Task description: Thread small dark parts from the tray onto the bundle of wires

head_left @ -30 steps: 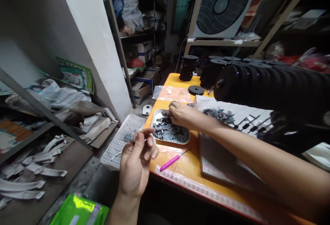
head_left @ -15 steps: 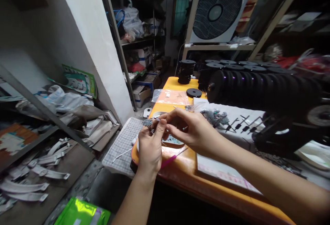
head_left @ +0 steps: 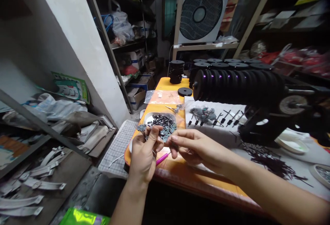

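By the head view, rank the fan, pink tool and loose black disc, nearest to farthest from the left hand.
From the left hand:
1. Pink tool: just right of it, on the table.
2. Loose black disc: farther back, flat on the table.
3. Fan: upright, beyond the table.

No wording can be read. Print is seen on the bright green packet (head_left: 81,217) at the bottom and on the green-and-white packaging (head_left: 69,86) at left, too blurred to be deciphered.
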The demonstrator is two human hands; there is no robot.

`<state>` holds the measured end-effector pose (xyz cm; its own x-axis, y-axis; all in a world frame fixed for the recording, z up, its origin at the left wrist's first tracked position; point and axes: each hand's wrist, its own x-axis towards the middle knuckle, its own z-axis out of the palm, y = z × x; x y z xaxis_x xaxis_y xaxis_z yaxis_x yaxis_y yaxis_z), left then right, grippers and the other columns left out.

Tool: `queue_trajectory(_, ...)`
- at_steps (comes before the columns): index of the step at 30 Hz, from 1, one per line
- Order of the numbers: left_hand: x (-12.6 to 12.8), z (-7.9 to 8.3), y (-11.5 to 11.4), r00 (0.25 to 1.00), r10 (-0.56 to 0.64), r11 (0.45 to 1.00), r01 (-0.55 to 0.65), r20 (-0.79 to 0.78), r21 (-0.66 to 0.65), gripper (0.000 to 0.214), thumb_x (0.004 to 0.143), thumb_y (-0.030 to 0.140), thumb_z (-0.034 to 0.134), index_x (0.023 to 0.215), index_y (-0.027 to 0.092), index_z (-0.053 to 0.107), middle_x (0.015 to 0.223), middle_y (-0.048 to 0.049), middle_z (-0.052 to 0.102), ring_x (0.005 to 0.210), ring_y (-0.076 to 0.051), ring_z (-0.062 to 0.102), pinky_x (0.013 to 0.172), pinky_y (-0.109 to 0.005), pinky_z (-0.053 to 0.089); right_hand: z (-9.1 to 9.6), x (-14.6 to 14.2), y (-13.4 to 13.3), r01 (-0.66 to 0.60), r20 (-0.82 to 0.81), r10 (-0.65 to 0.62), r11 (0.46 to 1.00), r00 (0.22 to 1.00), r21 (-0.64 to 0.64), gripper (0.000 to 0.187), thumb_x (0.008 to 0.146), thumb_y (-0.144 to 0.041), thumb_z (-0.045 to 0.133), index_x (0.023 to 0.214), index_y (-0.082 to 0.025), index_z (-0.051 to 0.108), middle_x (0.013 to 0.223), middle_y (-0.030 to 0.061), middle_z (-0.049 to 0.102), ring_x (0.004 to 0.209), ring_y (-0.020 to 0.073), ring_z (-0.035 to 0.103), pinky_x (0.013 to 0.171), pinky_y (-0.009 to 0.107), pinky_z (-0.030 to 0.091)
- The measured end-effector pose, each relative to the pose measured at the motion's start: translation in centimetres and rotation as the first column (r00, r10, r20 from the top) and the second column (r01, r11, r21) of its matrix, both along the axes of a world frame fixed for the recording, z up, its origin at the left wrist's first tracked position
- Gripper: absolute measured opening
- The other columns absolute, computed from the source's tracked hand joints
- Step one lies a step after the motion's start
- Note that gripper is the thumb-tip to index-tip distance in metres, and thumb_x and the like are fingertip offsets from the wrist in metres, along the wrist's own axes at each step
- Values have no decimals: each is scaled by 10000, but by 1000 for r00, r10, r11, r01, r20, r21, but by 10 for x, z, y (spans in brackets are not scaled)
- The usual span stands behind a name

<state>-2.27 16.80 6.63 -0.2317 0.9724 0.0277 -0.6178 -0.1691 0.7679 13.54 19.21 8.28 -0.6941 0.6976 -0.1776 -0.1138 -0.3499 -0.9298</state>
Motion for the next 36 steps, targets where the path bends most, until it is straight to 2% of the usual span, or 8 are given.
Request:
queue_trajectory(4,4,-1,-1,1000,-7,1000,7,6,-20,297,623,345,887,725,102,749,490,44,514,431,-31,436,421,-136,331,-2,-4,-1,9,-48,-10,1000,999,-29,303,822,-401,739,772,-150,576,669,-29,616,392,-3,240,369,166,96)
queue_trajectory(10,9,-1,-2,1000,-12,999,11,-5,-41,307,603,340,899,702,99,736,467,32,531,428,-53,461,433,-167,364,-3,-8,-3,-7,-96,-3,994,995,-112,287,784,-364,739,749,-166,533,594,-57,543,400,4,199,373,153,76)
queue_trajectory(14,12,-1,0,999,40,999,-40,13,-24,325,591,359,901,698,108,725,464,50,514,405,-32,427,411,-146,326,-8,-6,-2,-21,-107,7,991,994,-131,326,777,-389,756,750,-173,513,613,-70,507,412,4,177,370,149,72)
queue_trajectory(20,14,-5,2,996,91,996,-90,14,-18,328,585,357,903,694,109,718,465,48,518,408,-37,442,407,-141,325,-17,-1,-2,10,-49,-14,996,999,-90,407,801,-498,733,722,-167,510,610,-74,480,384,-2,175,345,172,65)
queue_trajectory(26,23,-11,-3,993,117,993,-117,8,-36,328,597,370,896,696,110,722,474,53,519,422,-33,446,437,-141,367,-15,6,-12,68,-32,-68,998,997,-14,451,759,-531,755,707,-173,486,604,-73,496,385,2,201,364,186,83)
queue_trajectory(30,36,-15,-9,995,97,993,-96,12,-61,329,596,364,898,693,107,717,482,49,519,428,-35,435,427,-141,356,-16,18,-24,124,-19,-124,992,992,38,440,766,-524,752,702,-164,508,592,-67,458,435,26,213,398,201,91)
queue_trajectory(36,61,-18,-17,997,62,994,-58,38,-97,332,583,363,905,666,104,713,462,51,505,420,-32,428,425,-138,364,-24,39,-46,229,-23,-228,971,973,68,461,795,-541,720,684,-166,476,614,-49,445,541,62,300,457,194,156)
